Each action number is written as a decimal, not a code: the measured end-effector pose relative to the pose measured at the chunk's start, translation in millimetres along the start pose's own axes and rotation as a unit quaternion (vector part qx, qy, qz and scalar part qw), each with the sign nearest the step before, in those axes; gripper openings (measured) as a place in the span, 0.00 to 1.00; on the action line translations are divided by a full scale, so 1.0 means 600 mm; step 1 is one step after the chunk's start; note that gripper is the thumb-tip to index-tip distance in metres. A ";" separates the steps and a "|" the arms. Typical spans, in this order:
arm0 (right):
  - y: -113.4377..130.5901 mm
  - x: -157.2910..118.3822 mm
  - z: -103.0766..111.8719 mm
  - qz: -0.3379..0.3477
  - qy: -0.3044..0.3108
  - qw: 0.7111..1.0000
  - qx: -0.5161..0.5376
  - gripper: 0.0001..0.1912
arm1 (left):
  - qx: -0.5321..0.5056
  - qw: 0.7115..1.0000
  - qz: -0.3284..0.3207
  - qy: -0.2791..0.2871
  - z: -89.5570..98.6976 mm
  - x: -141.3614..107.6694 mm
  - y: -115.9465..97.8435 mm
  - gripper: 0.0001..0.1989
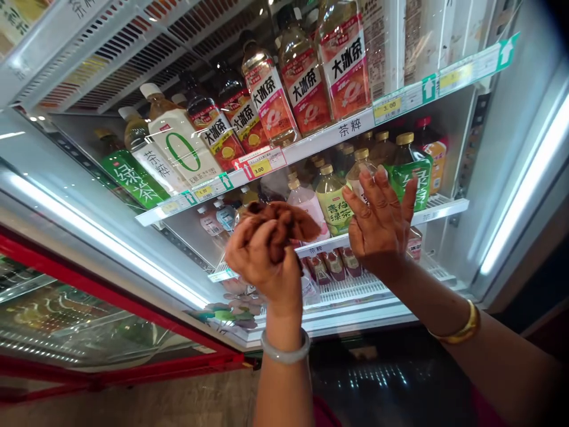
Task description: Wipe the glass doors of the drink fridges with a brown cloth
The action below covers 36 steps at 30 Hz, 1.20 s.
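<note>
In my left hand (262, 258), a crumpled brown cloth (284, 228) is gripped, its loose end hanging out to the right. The fingers wrap round it in front of the cooler's shelves. My right hand (382, 219) is raised beside it, palm forward, fingers stretched and spread, with nothing held. It covers part of the bottles on the middle shelf; whether it touches the glass in front of them I cannot tell. Nearest to it are a yellow-green labelled tea bottle (333, 204) and a green-labelled bottle (411, 172).
A slanted upper shelf edge (311, 139) with price tags carries several large tea bottles (306, 83). Lower down, another shelf (444, 209) holds smaller bottles. Bright light strips (111, 243) run along the cooler's sides. A red frame (133, 305) stands at the left, above a wooden floor (200, 391).
</note>
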State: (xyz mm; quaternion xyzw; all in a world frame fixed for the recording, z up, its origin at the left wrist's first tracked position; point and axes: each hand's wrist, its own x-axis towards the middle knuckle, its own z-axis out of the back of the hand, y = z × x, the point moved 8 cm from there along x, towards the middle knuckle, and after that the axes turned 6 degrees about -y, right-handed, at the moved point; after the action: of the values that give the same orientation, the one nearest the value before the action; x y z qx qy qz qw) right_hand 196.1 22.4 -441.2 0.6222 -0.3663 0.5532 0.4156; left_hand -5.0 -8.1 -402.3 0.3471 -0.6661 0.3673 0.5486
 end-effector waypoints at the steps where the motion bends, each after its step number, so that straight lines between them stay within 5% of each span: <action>1: 0.001 0.000 0.001 0.004 -0.005 1.000 0.000 0.35 | 0.023 0.999 0.025 -0.026 0.010 0.005 0.019 0.16; 4: 0.003 0.002 0.002 0.010 -0.013 1.000 -0.002 0.34 | 0.042 0.998 0.041 -0.039 0.010 -0.010 0.018 0.17; 8: 0.005 0.003 0.006 0.017 -0.033 0.999 0.010 0.30 | -0.066 0.996 -0.040 0.042 -0.033 -0.075 -0.080 0.15; 11: 0.003 0.002 0.010 0.017 -0.051 0.998 0.031 0.28 | -0.110 0.989 -0.052 0.083 -0.052 -0.100 -0.117 0.13; 14: 0.002 0.001 0.011 0.011 -0.050 0.998 0.041 0.30 | -0.091 0.991 -0.069 0.064 -0.041 -0.069 -0.092 0.15; 19: 0.002 0.002 0.009 0.001 -0.026 0.999 0.038 0.35 | 0.018 0.998 0.044 -0.038 0.009 -0.003 0.019 0.20; 23: 0.003 0.002 0.012 0.003 -0.033 0.999 0.034 0.35 | -0.003 1.000 -0.006 -0.021 -0.002 -0.037 -0.022 0.16; 28: 0.005 0.002 0.014 0.015 -0.051 0.998 0.034 0.33 | -0.110 0.986 -0.074 0.098 -0.046 -0.100 -0.100 0.11; 31: 0.003 0.001 0.014 0.009 -0.048 0.998 0.030 0.34 | -0.082 0.990 -0.092 0.072 -0.035 -0.075 -0.074 0.14; 36: -0.001 -0.001 0.008 -0.010 -0.017 0.999 0.031 0.36 | -0.001 1.000 -0.026 -0.004 -0.003 -0.023 -0.014 0.16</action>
State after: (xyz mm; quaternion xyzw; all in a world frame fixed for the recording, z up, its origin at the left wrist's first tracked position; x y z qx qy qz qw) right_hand 198.4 18.5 -441.8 0.6472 -0.3500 0.5498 0.3954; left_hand 5.3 -9.5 -414.8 0.3650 -0.6593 0.3510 0.5558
